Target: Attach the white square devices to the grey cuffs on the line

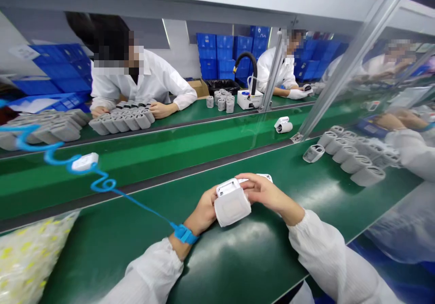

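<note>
My left hand [204,214] and my right hand [267,194] hold a white plastic device [228,187] together above the green bench mat [238,267]. A grey fabric sleeve [232,208] wraps its lower part, and my left fingers are hidden behind it. Under my right fingertips a second white edge [264,177] shows, and I cannot tell whether it belongs to the same device. Several grey cylindrical sleeves [356,163] lie in rows to the right of my hands. Nearer them, a white open frame [313,153] lies on its side. A blue antistatic strap [184,234] circles my left wrist.
The strap's coiled blue cord [105,185] runs to a white clip [84,161] on a green conveyor [136,177]. A white and grey part [283,124] lies on that conveyor. Beyond it, a co-worker's hands [159,109] rest by grey sleeves. A plastic bag [30,263] sits at lower left.
</note>
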Available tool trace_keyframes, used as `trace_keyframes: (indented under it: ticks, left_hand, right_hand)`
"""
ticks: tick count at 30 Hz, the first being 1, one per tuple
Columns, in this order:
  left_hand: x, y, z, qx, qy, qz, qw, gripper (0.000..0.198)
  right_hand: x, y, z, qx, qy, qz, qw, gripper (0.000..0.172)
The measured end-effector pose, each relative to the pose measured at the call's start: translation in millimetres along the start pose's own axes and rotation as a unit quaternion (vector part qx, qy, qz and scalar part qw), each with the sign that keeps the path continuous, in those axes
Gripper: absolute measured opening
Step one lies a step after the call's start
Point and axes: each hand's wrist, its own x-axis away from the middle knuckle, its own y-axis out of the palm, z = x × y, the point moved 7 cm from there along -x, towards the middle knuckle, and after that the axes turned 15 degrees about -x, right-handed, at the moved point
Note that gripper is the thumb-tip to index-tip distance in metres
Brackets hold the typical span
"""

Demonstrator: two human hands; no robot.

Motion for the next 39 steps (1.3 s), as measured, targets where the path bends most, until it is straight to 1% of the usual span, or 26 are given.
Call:
trace_keyframes:
  ticks: [2, 3, 5, 7, 10, 11, 13, 15, 16, 18, 21, 24, 26, 28, 33, 35, 37, 39]
  left_hand:
    - [1.9, 0.5, -1.6, -0.040, -0.006, -0.006, 0.999, 0.055]
    - [2.6, 1.2, -3.1, -0.062, -0.008, -0.010, 0.998, 0.052]
    - [4.2, 3.9, -6.0, -0.103, -0.012, -0.023, 0.994, 0.048]
    - [6.0, 6.8, -5.1, -0.128, 0.003, -0.030, 0.991, 0.046]
    - [11.0, 10.7, 1.9, -0.161, 0.052, -0.032, 0.985, 0.040]
    - [13.4, 11.2, 2.3, -0.168, 0.058, -0.032, 0.984, 0.037]
    - [19.2, 8.9, -1.5, -0.177, 0.046, -0.024, 0.983, 0.035]
    - [26.4, 3.0, -5.9, -0.202, 0.034, -0.008, 0.979, 0.036]
    - [30.2, -0.3, -6.3, -0.226, 0.038, -0.001, 0.973, 0.036]
    - [37.2, -4.0, -4.3, -0.284, 0.059, -0.006, 0.957, 0.036]
    - [43.0, -5.0, 1.9, -0.328, 0.091, -0.030, 0.940, 0.039]
    - [43.1, -3.3, 7.9, -0.351, 0.111, -0.042, 0.929, 0.045]
    - [42.1, -0.8, 9.2, -0.367, 0.117, -0.046, 0.922, 0.045]
    - [41.6, 1.3, 8.2, -0.382, 0.117, -0.043, 0.916, 0.040]
    - [41.5, 0.0, 4.3, -0.409, 0.116, 0.016, 0.905, 0.032]
    - [40.4, 0.1, 4.7, -0.413, 0.124, 0.022, 0.902, 0.030]
    - [37.8, -0.4, 5.7, -0.397, 0.126, 0.017, 0.909, 0.027]
    - [34.1, -1.9, 5.8, -0.353, 0.110, 0.000, 0.929, 0.027]
  right_hand:
    - [0.5, -2.0, 7.0, 0.012, 0.036, -0.023, 0.999, 0.063]
    - [1.2, -1.8, 8.8, 0.031, 0.048, -0.042, 0.998, 0.064]
    - [3.1, 1.0, 8.7, 0.087, 0.050, -0.076, 0.992, 0.059]
    - [5.1, 6.0, 3.7, 0.140, 0.024, -0.091, 0.986, 0.053]
    - [9.5, 16.8, -4.0, 0.217, -0.021, -0.105, 0.970, 0.052]
    - [11.2, 20.0, -5.5, 0.249, -0.035, -0.109, 0.962, 0.051]
    - [14.5, 24.0, -5.8, 0.317, -0.060, -0.111, 0.940, 0.050]
    - [17.1, 24.4, -2.5, 0.365, -0.074, -0.108, 0.922, 0.054]
    - [18.2, 24.3, 0.4, 0.381, -0.078, -0.111, 0.915, 0.058]
    - [20.5, 25.4, 7.1, 0.406, -0.087, -0.128, 0.901, 0.065]
    - [24.5, 29.9, 13.0, 0.439, -0.131, -0.161, 0.874, 0.062]
    - [27.0, 31.7, 16.0, 0.464, -0.175, -0.169, 0.852, 0.063]
    - [27.6, 31.2, 19.1, 0.467, -0.190, -0.168, 0.847, 0.069]
    - [27.6, 30.1, 22.5, 0.466, -0.199, -0.161, 0.847, 0.074]
    - [26.7, 26.8, 29.8, 0.454, -0.223, -0.120, 0.854, 0.081]
    - [26.3, 26.4, 31.4, 0.447, -0.232, -0.111, 0.857, 0.082]
    - [24.6, 24.5, 31.7, 0.442, -0.235, -0.102, 0.860, 0.081]
    - [21.3, 20.7, 30.3, 0.433, -0.226, -0.093, 0.868, 0.074]
